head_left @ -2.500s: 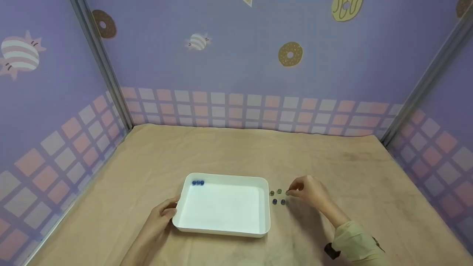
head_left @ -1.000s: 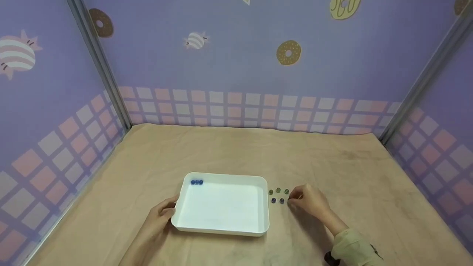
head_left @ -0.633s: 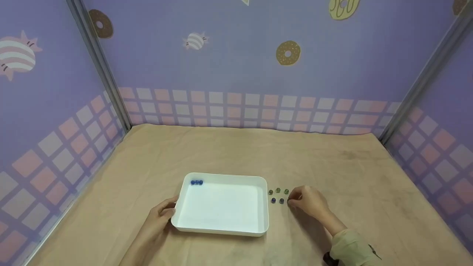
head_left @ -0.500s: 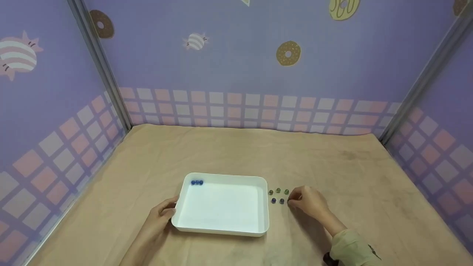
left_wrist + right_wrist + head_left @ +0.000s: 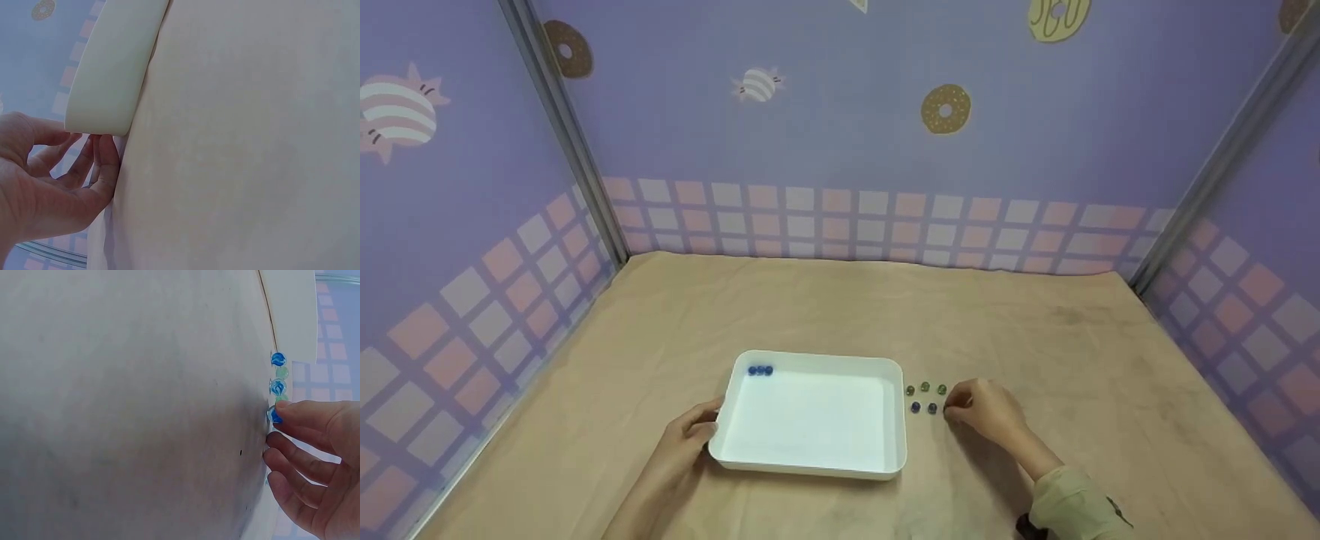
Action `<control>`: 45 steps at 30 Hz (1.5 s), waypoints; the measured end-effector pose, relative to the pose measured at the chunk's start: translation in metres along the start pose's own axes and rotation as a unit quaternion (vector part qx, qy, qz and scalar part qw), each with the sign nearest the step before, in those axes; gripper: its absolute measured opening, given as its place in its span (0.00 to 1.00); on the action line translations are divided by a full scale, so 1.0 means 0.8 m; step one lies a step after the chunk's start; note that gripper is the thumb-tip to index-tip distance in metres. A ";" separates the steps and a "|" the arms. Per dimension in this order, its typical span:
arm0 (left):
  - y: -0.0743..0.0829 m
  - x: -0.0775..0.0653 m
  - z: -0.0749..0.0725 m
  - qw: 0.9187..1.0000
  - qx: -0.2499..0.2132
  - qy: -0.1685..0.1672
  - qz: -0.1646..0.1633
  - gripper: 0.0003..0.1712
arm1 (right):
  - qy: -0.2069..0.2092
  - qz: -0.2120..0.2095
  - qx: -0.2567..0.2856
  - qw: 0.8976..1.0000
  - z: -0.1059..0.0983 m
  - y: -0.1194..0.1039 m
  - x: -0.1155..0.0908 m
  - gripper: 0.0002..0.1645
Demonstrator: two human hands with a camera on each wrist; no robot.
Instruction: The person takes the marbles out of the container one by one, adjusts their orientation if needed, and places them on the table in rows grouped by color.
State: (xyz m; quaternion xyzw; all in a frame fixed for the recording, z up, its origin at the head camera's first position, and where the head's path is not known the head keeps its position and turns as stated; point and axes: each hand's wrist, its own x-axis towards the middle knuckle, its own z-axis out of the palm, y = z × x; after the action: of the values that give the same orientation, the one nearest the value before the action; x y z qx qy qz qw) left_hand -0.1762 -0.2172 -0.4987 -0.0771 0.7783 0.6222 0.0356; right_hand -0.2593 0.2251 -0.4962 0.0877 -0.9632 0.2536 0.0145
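A white tray lies on the cloth, with three blue marbles in its far left corner. My left hand holds the tray's left side, fingertips and thumb against the outer wall in the left wrist view. Right of the tray, my right hand pinches a blue marble between thumb and forefinger, at the end of the nearer row. That row also has two blue marbles. Three greenish marbles form the row behind it. The fingers mostly hide the pinched marble in the head view.
A beige cloth covers the table. Purple walls with a checked lower band enclose it at the back and sides, with grey metal posts at the corners.
My right hand has left the rightmost greenish marble, which now stands in its row, and moved slightly nearer to the blue marble. In the last second both hands have stayed almost still.
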 end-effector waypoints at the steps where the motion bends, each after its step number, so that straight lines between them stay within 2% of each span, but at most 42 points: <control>1: 0.000 0.000 0.000 1.000 0.002 -0.003 0.002 0.26 | 0.000 0.001 -0.001 1.000 0.000 0.000 0.000 0.04; 6: 0.000 -0.001 -0.001 1.000 0.010 -0.012 0.006 0.26 | 0.006 -0.001 -0.003 1.000 0.002 0.001 -0.002 0.03; 13: 0.000 0.000 -0.001 1.000 0.019 -0.001 -0.010 0.26 | 0.007 0.000 -0.004 1.000 0.003 0.001 -0.003 0.05; 28: 0.001 0.002 0.000 0.999 0.045 0.006 -0.004 0.26 | 0.004 0.002 -0.001 1.000 0.001 0.001 -0.004 0.08; 36: -0.001 -0.001 0.002 1.000 -0.028 -0.002 -0.009 0.25 | 0.006 -0.006 0.002 1.000 0.000 0.002 -0.006 0.10; 45: -0.002 0.001 0.001 1.000 0.001 0.005 0.008 0.25 | -0.009 0.011 0.000 1.000 -0.004 0.001 -0.007 0.19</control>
State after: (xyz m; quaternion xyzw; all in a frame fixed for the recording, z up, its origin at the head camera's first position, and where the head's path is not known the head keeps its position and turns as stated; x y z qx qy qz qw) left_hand -0.1771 -0.2169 -0.5008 -0.0740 0.7795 0.6215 0.0265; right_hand -0.2536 0.2278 -0.4943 0.0795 -0.9642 0.2528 0.0035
